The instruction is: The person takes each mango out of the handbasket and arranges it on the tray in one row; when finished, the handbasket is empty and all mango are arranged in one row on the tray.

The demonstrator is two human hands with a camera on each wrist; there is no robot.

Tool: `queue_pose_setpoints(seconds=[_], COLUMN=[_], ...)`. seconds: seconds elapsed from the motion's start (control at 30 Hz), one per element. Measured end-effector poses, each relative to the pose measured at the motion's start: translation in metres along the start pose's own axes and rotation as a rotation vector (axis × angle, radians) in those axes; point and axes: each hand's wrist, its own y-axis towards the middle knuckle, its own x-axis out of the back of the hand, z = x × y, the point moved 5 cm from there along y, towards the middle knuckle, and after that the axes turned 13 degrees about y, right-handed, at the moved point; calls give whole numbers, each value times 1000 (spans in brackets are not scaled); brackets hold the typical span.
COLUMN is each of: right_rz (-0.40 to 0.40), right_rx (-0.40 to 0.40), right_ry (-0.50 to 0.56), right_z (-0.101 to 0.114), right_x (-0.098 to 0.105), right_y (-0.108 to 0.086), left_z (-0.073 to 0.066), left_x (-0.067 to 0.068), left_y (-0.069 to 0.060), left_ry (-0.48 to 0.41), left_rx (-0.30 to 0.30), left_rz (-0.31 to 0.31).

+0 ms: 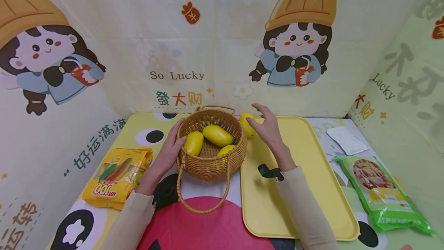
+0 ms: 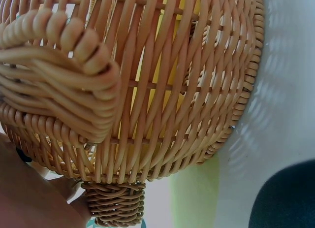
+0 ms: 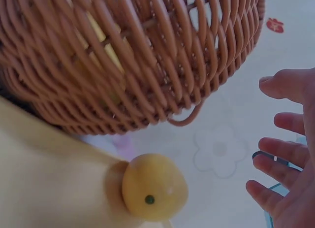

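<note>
Cartoon-printed cloth (image 1: 225,18) backs a patterned table (image 1: 208,230) where a person's left hand (image 1: 169,150) grips the rim of a wicker basket (image 1: 208,168) at nine o'clock, thumb over the edge. Three yellow fruits (image 1: 217,135) lie inside; a loose fruit (image 1: 245,124) rests outside at two o'clock, on the far-left corner of a yellow tray (image 1: 263,207). Near it the right hand (image 1: 268,128) hangs spread wide, holding nothing. Best practice here, by the look of it: bring thumb and fingers around the loose fruit's sides evenly, since a nudge could roll it, with the left hand steadying the basket. From the head, thumb and fruit overlap; the right wrist view shows a gap between them, plus a green spot (image 3: 149,199) on the fruit's end. The left wrist view, lacking both, gives the handle joint (image 2: 54,85) in close-up.
</note>
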Motion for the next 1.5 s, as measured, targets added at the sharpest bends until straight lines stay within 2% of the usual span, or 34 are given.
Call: queue_pose_setpoints(seconds=[0.27,0.7,0.87,0.93,1.17,1.5], right_rz=[40,164,213,241,337,439], right_rx=[52,122,182,211,247,263], right_ry=[33,23,6,9,-2,-82], right_z=[22,49,57,61,71,94], right_x=[-7,-33,-40,-43,-58,-75], right_y=[-5,-16,-18,-20,-25,-23], left_z=[1,0,-1,-5,-37,-39], left_x=[-1,0,0,1,8,10], left_y=[1,0,0,0,-8,-10], left_ry=[0,11,21,13,16,22], left_rx=[11,4,18,25,40,43], left_rz=[5,-2,-2,6,38,32])
